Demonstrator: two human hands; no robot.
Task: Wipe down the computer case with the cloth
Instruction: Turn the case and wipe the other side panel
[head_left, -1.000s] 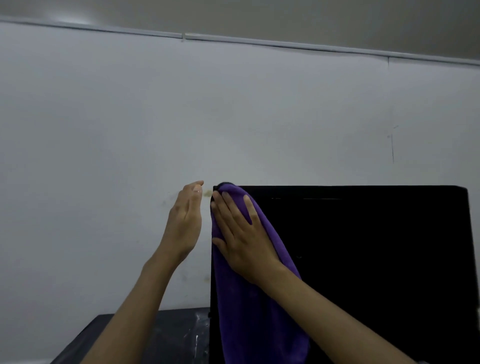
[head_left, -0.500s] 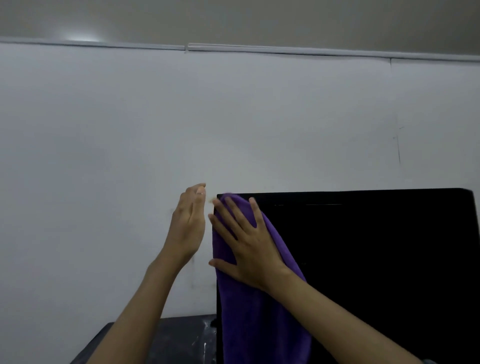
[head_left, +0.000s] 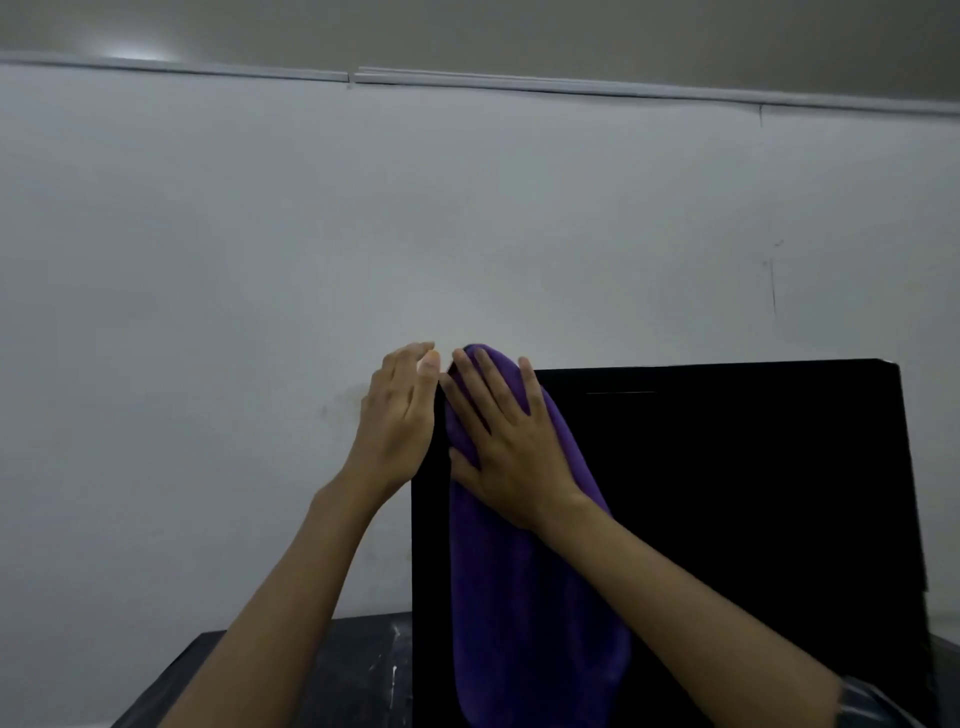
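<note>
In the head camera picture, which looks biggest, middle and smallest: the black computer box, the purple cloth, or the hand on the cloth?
1. Computer case: largest.
2. Purple cloth: next, hanging down its front.
3. Right hand, flat on the cloth: smallest.

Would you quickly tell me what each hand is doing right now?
Left hand: open, holding nothing, beside the case corner.
Right hand: open, fingers spread, pressing the purple cloth flat against the case.
</note>
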